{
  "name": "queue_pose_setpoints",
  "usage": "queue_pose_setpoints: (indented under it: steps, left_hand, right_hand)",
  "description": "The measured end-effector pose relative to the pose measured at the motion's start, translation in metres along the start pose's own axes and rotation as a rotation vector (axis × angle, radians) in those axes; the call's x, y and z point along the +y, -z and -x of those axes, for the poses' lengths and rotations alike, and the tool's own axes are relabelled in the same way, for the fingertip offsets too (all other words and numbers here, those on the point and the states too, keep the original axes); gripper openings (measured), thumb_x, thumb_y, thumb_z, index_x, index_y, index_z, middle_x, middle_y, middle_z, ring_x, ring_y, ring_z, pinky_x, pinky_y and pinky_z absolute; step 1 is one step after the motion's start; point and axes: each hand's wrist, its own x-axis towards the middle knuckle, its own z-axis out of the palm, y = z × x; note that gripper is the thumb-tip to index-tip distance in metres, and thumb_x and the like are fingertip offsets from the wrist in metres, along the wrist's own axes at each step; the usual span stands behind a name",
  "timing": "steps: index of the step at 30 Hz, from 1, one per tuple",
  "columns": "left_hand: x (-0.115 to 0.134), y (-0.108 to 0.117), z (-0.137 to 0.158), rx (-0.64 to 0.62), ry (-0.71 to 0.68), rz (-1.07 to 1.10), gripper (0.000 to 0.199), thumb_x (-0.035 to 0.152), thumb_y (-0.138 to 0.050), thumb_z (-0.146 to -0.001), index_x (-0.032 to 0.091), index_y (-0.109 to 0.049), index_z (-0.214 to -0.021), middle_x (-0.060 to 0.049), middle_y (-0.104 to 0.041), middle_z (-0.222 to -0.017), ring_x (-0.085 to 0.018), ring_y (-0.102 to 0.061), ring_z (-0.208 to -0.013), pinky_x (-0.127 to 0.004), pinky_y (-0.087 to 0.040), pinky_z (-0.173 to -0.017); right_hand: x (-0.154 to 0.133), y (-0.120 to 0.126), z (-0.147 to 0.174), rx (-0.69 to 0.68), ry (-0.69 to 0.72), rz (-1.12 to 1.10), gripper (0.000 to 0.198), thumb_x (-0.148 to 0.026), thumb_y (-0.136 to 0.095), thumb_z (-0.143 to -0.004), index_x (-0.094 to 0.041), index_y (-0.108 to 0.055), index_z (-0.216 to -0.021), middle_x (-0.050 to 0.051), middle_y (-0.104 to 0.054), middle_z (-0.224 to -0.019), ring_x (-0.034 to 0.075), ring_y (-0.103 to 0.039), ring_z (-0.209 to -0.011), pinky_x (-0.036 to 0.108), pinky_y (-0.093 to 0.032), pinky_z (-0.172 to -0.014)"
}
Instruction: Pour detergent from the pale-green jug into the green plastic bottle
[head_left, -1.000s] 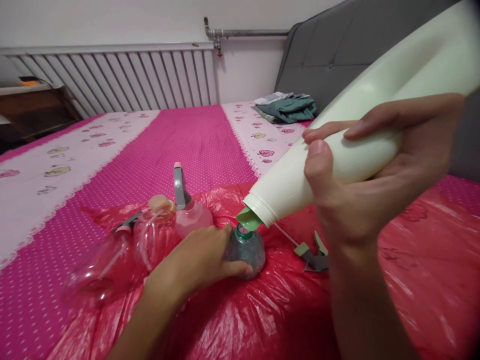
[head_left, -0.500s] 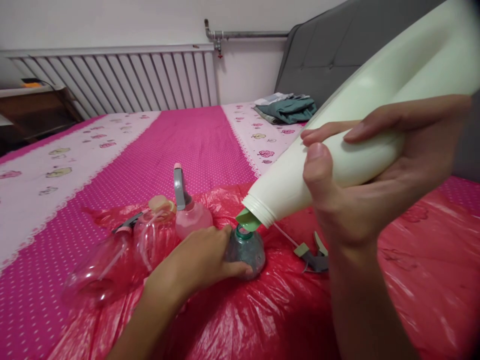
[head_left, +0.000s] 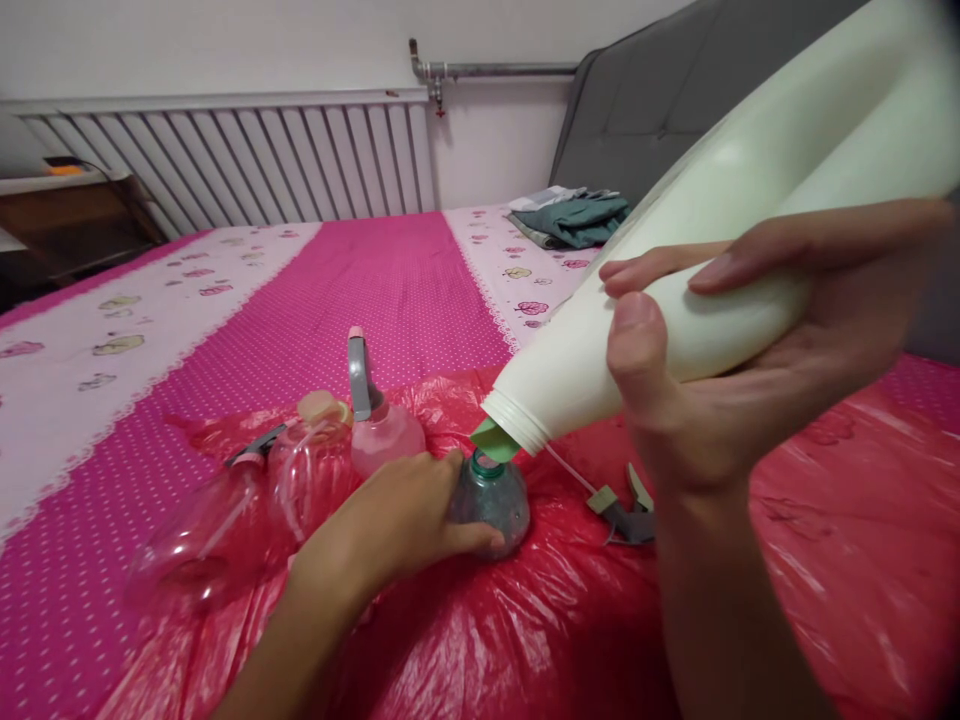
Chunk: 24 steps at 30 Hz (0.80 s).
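Leftmost, I see a clear bottle (head_left: 196,545) lying on the red plastic sheet (head_left: 517,645), then a pink bottle (head_left: 386,440) standing upright with a grey trigger. My left hand (head_left: 401,510) is curled round the small teal bottle (head_left: 504,505), which stands uncapped on the sheet. At its mouth sits a green spout (head_left: 495,440); I can't tell whether they touch. Beyond lies a loose spray head (head_left: 622,515), and my right hand (head_left: 739,385) wraps the tilted pale jug (head_left: 750,180).

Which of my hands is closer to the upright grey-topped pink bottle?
Your left: the left hand is just in front of the pink bottle, holding a small teal bottle; the right hand is farther right, gripping a large pale bottle.
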Motion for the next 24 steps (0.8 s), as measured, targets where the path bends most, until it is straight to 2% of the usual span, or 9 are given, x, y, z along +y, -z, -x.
queue_pose_setpoints:
  steps: [3, 8, 12, 19, 24]
  left_hand:
    - [0.0009, 0.0009, 0.0000, -0.048, 0.036, -0.028, 0.055, 0.058, -0.068, -0.085, 0.017, -0.063, -0.120, -0.012, -0.073, -0.108, -0.032, -0.069, -0.095, -0.040, -0.048, -0.081]
    - [0.0021, 0.0018, -0.0007, -0.050, 0.033, -0.024, 0.055, 0.059, -0.067, -0.085, 0.017, -0.063, -0.120, -0.012, -0.073, -0.108, -0.030, -0.068, -0.095, -0.038, -0.048, -0.081]
    - [0.0017, 0.0014, -0.0008, -0.056, 0.032, -0.037, 0.054, 0.058, -0.067, -0.086, 0.016, -0.062, -0.121, -0.012, -0.073, -0.108, -0.031, -0.068, -0.095, -0.038, -0.047, -0.080]
    - [0.0021, 0.0011, -0.0007, -0.062, 0.045, -0.061, 0.057, 0.061, -0.066, -0.086, 0.016, -0.062, -0.120, -0.013, -0.073, -0.108, -0.033, -0.069, -0.095, -0.040, -0.047, -0.079]
    - [0.0022, 0.0020, -0.0008, -0.069, 0.057, -0.065, 0.061, 0.062, -0.066, -0.086, 0.015, -0.061, -0.125, -0.015, -0.073, -0.110, -0.035, -0.069, -0.098, -0.042, -0.047, -0.081]
  right_hand:
    - [-0.0036, -0.0009, 0.0005, 0.005, -0.015, -0.001, 0.025, -0.012, -0.061, -0.085, -0.007, -0.038, -0.095, 0.002, -0.041, -0.097, 0.007, -0.064, -0.091, 0.019, -0.054, -0.084]
    - [-0.0068, -0.0017, 0.0002, 0.000, -0.082, 0.014, 0.023, -0.014, -0.060, -0.088, -0.005, -0.039, -0.091, 0.003, -0.041, -0.097, 0.007, -0.064, -0.092, 0.020, -0.054, -0.086]
    - [-0.0077, -0.0012, 0.0002, -0.002, -0.076, 0.020, 0.022, -0.012, -0.061, -0.087, -0.005, -0.040, -0.091, 0.003, -0.041, -0.097, 0.006, -0.064, -0.092, 0.018, -0.054, -0.085]
    - [-0.0053, -0.0013, -0.0003, 0.014, -0.138, -0.008, 0.023, -0.013, -0.063, -0.085, -0.005, -0.043, -0.091, 0.004, -0.043, -0.097, 0.009, -0.063, -0.090, 0.027, -0.056, -0.084]
    - [-0.0046, 0.0002, -0.0028, -0.050, -0.215, 0.127, 0.020, -0.014, -0.060, -0.087, -0.005, -0.043, -0.092, 0.001, -0.046, -0.094, 0.001, -0.061, -0.089, 0.017, -0.051, -0.089]
